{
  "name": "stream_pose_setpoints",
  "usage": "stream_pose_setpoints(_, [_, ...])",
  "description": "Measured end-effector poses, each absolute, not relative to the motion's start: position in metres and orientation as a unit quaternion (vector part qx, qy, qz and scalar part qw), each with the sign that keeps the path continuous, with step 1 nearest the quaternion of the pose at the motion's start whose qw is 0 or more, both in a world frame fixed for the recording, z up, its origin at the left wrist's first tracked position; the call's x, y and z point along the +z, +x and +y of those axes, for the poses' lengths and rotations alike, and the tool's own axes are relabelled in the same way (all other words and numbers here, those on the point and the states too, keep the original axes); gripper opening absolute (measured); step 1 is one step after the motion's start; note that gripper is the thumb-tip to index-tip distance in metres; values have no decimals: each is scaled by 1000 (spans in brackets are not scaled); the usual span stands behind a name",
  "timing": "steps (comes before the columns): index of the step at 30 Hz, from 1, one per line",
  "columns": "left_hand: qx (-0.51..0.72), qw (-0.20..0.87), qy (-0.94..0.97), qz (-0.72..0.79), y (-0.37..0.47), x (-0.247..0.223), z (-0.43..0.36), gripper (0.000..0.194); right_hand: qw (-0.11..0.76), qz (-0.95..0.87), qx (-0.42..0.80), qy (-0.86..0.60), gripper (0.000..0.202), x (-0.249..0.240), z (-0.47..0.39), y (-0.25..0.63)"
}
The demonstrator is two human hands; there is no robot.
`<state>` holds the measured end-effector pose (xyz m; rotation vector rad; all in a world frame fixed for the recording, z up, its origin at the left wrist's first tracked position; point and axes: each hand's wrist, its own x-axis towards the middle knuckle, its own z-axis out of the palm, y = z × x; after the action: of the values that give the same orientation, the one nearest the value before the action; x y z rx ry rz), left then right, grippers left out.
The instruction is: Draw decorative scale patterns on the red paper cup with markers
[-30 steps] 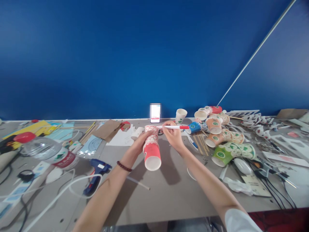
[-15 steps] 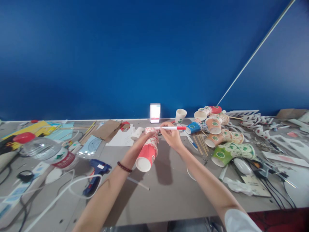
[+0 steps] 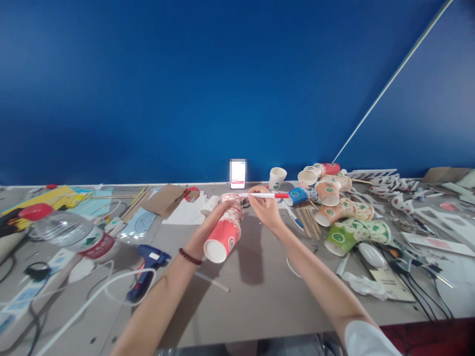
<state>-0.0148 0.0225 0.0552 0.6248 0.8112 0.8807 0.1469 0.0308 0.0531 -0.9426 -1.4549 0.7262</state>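
My left hand [image 3: 216, 212] is wrapped round the side of a joined figure of red and white patterned paper cups [image 3: 224, 232]. The open mouth of its red cup faces down toward me, and the figure is tilted above the table. In my right hand [image 3: 262, 203] a white marker with a red end [image 3: 270, 196] is pinched, its tip close to the far, white-and-red patterned end of the cups. Whether the tip touches the cup is too small to tell.
A lit phone [image 3: 238, 174] stands against the blue wall. On the left are a bottle [image 3: 70, 232], a blue glue gun [image 3: 148, 269] and a power strip [image 3: 37, 291]. To the right lie a green cup figure [image 3: 358, 235], other joined cups, wooden sticks [image 3: 308, 222] and cables.
The red cup's open end has swung slightly to the left. My right hand and the marker have shifted a little to the right.
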Motion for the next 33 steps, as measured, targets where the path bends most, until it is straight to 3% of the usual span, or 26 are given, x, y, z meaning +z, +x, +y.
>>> stream_pose_setpoints(15, [396, 791, 272, 379, -16, 89, -2, 36, 602, -598, 312, -427, 10, 46, 37, 151])
stream_pose_setpoints(23, [432, 801, 273, 311, -18, 77, 9, 37, 621, -584, 303, -426, 10, 45, 38, 152])
stream_pose_setpoints(33, [406, 796, 292, 341, -19, 60, 23, 34, 639, -557, 337, -409, 15, 47, 35, 149])
